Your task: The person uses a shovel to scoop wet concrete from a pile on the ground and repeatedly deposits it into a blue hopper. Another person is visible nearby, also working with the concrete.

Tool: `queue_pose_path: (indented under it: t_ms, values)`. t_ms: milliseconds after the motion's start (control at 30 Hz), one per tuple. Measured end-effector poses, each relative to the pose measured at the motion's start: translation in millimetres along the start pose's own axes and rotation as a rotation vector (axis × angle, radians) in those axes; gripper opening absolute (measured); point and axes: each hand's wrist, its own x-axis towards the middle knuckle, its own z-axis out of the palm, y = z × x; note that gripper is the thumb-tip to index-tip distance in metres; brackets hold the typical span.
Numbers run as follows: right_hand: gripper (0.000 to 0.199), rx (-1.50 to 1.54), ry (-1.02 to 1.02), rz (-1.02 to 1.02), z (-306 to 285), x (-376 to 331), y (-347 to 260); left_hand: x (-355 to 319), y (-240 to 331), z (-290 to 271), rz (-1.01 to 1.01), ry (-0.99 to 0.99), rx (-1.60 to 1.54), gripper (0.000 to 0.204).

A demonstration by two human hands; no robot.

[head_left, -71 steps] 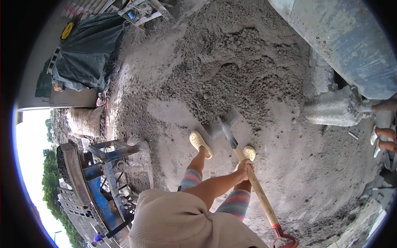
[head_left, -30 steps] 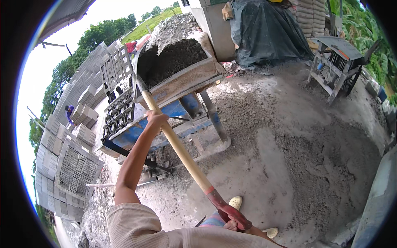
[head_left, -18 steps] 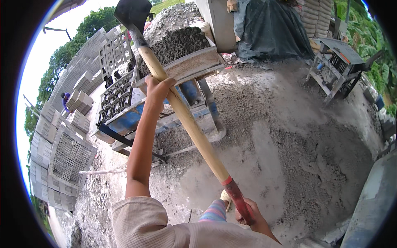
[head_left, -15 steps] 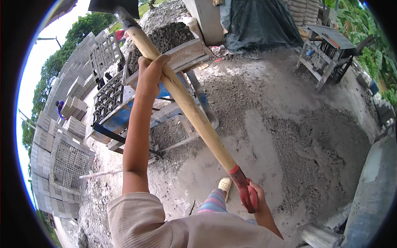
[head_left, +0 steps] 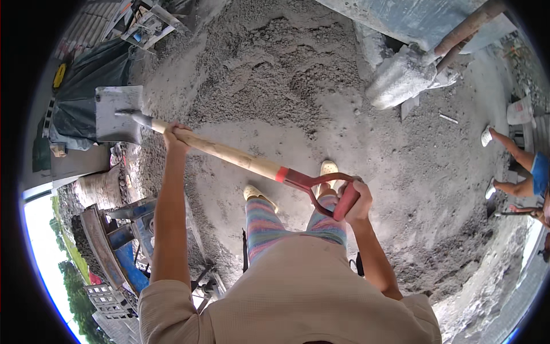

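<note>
I hold a shovel (head_left: 229,153) crosswise in front of me, its pale wooden shaft slanting from upper left to lower right. My left hand (head_left: 176,136) is wrapped round the shaft close to the metal socket. The red D-shaped grip at the other end is in the closed fingers of my right hand (head_left: 360,200). The flat grey blade (head_left: 118,114) points left, and no load shows on it. Beyond the shaft spreads a heap of grey sand and gravel (head_left: 275,74).
A blue-framed machine (head_left: 129,246) stands at the left below a dark tarp (head_left: 86,86). Cement-crusted sacks (head_left: 401,77) lie at the upper right near a metal drum-like surface (head_left: 412,20). Another person (head_left: 524,166) is at the far right, near a white bucket (head_left: 520,110).
My view has swung right, from the machine and its tray of dark mix to the gravel heap. The shovel has come lower and flatter, its blade now at the left; both hands keep hold.
</note>
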Motion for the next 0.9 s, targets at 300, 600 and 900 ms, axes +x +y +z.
queue_pose_path:
  t_ms: [300,600,900]
  values:
    - [0.043,-0.412,1.227,-0.221,-211.3,-204.0,-110.8,-150.9,-512.8,52.7,-1.246,-0.005,0.051,0.023]
    - [0.063,-0.515,1.51,-0.107,-219.3,-148.7,-181.6,-172.0,-648.0,72.2,-1.466,0.132,0.07,0.017]
    - [0.041,-0.161,1.046,0.021,-296.1,103.2,-15.4,124.5,-597.8,55.3,-1.021,0.121,0.184,0.016]
